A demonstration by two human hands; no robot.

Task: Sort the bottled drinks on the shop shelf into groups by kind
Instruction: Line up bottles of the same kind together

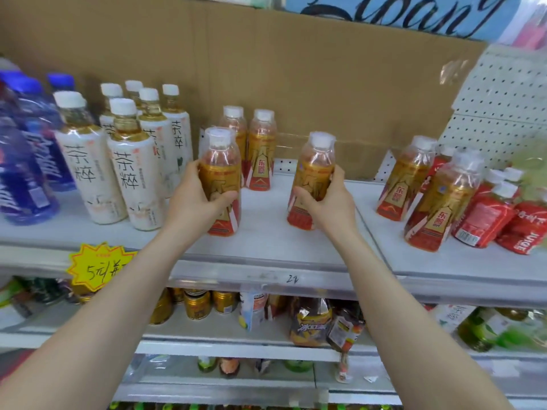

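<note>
My left hand [194, 199] grips a gold-and-red energy drink bottle [220, 161] standing on the white shelf [266, 241]. My right hand [327, 202] grips a second bottle of the same kind [315, 161], upright a little to the right. Two more gold-and-red bottles [260, 149] stand behind them near the cardboard back. Another two of that kind [438, 199] stand at the right, beside red juice bottles [500, 214]. White tea bottles [130, 161] are grouped at the left, next to blue water bottles [26, 149].
A cardboard sheet [296, 69] backs the shelf and a white pegboard panel [500, 108] stands at the right. A yellow price tag [97, 266] hangs on the shelf's front edge. Cans [196, 304] and assorted drinks fill the lower shelves.
</note>
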